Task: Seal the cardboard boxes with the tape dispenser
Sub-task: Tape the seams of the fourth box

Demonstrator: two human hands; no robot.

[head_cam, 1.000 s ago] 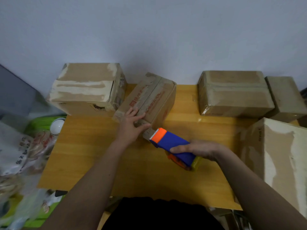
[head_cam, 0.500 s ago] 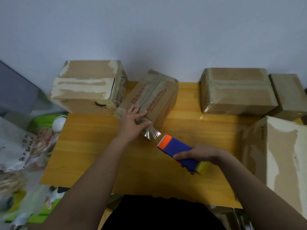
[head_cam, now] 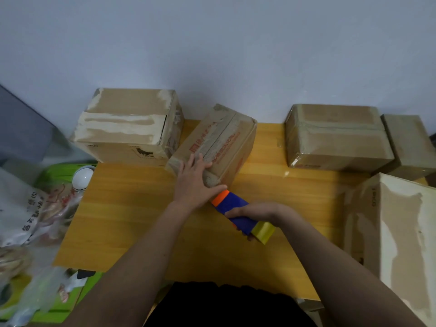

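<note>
While the right hand (head_cam: 256, 212) grips the one blue-and-orange tape dispenser (head_cam: 238, 214) at bench (head_cam: 132, 215) centre, the left hand (head_cam: 195, 182) presses flat-fingered on the tilted middle box (head_cam: 224, 142). Five cardboard boxes are visible: one at left (head_cam: 127, 128), the tilted one, and three at right.

The tilted cardboard box (head_cam: 219, 140) at the middle of the table (head_cam: 132, 215) bears red printed lettering, too blurred to read. Left of that box, a larger box (head_cam: 127, 128) carries a small black logo (illegible), and a white bag (head_cam: 21, 208) shows dark characters, also unreadable.
</note>
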